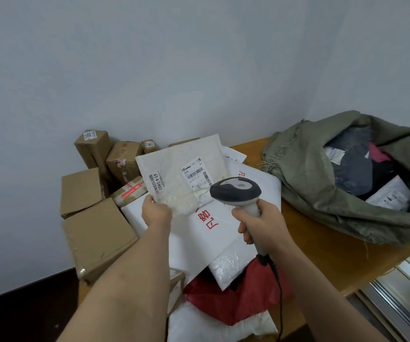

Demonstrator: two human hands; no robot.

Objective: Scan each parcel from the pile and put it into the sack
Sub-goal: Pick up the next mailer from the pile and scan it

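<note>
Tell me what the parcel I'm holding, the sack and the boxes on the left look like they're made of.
The held parcel looks like a whitish plastic bubble mailer: slightly glossy, with a pebbled texture. The sack seems to be coarse woven fabric, dull olive green, with frayed threads along its edge. The boxes look like plain brown cardboard, matte, some sealed with shiny clear tape.

One head-worn camera is looking forward and down, close over the desk (322, 245), facing the wall (174, 70) corner.
</note>
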